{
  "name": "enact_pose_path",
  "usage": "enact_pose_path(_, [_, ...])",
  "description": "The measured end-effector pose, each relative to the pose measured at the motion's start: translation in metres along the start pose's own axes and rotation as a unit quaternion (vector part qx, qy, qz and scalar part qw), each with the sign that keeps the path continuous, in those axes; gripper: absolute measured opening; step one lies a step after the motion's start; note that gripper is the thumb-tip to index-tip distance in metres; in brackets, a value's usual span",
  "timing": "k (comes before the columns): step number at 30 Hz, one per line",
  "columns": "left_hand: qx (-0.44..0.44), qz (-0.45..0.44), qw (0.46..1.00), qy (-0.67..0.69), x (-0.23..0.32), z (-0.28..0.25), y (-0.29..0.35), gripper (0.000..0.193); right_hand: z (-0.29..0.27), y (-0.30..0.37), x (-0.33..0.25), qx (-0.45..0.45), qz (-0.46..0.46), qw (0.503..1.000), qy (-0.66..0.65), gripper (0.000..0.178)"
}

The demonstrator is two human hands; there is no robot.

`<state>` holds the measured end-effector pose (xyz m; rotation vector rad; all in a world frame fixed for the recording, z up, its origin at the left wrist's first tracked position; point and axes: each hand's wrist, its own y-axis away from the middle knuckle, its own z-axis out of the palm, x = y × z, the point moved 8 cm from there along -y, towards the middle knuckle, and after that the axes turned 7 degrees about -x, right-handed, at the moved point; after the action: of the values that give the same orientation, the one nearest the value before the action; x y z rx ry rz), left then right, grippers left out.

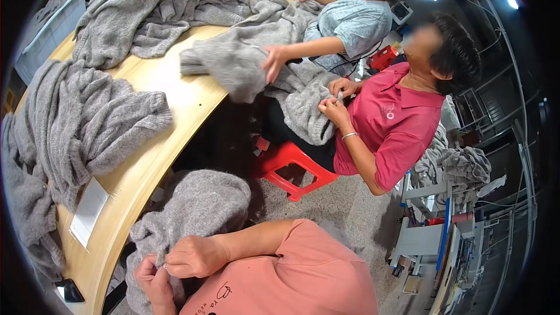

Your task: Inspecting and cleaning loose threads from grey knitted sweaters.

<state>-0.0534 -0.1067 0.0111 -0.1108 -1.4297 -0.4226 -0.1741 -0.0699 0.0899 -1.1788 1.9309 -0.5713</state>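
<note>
Two-Handed Fingertip Work on a Knitted Garment

Head view. The grey fuzzy knitted garment [204, 198] lies bunched in front of the wearer, beside the curved edge of the wooden bench [186, 100]; what supports it from below cannot be told. The left hand [153, 283] and right hand [197, 255] are close together, the fingers of both closed on a small gathered part of the knit. Whether a tool or thread is held between them cannot be made out.

Step in hand: judged from the grip, close fingertip work at one spot. The next move appears to call for a firm hold by one hand, fine finger control by the other, and slack in the surrounding knit.

Further knitted garments [99, 116] lie heaped on the bench, near a white paper sheet [90, 213].
</note>
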Motion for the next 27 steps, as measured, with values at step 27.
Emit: enact_pose_path(27, [0.037,0.039,0.996,0.071,-0.005,-0.013,0.005,0.01,0.003,-0.01,0.021,0.032,0.07,0.997,-0.031,0.008])
